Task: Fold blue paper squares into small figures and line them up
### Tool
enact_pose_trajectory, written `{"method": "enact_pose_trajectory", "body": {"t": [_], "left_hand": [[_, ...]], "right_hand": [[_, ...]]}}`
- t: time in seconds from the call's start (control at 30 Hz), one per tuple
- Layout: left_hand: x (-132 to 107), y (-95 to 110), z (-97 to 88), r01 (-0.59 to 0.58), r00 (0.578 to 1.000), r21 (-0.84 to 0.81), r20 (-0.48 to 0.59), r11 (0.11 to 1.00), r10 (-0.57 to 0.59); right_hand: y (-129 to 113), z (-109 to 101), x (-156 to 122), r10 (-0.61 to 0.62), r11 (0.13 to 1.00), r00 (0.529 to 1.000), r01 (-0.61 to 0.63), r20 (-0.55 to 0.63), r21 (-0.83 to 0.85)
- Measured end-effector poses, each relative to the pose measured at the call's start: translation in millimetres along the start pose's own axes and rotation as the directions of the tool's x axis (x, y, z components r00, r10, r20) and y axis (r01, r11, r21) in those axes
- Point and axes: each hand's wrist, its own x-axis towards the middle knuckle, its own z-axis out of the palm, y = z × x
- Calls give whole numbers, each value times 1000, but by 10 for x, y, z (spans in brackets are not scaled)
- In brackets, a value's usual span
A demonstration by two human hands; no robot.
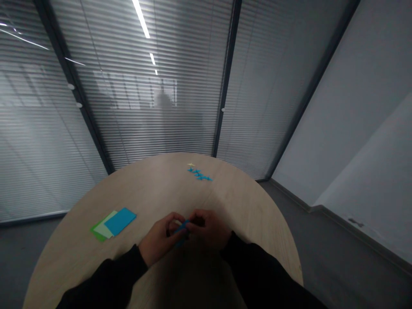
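Three overlapping paper sheets (119, 222), green, pale green and blue, are laid on the round wooden surface (244, 214). A blue paper strip (182, 227) is gripped between the closed left hand (157, 240) and right hand (209, 227). A pale yellow star (191, 164) and blue folded shapes (199, 174) are placed farther along; slatted-blind glass partitions (154, 120) and a grey wall (334, 128) bound the room.

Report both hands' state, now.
Left hand: closed, holding blue paper.
Right hand: closed, pinching the same paper.
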Motion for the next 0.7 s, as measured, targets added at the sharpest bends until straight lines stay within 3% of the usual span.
{"method": "enact_pose_trajectory", "body": {"t": [0.1,0.23,0.7], "left_hand": [[-9,32,-9,27,998,-19,51,999,-26],[-26,66,-26,31,998,91,51,995,-36],[-26,70,-6,-81,990,265,130,961,48]], "right_hand": [[-30,-8,-22,-29,996,999,32,32,-86],[-15,-16,-22,-67,980,997,73,37,-183],[-63,-14,-17,-48,970,997,60,55,-237]]}}
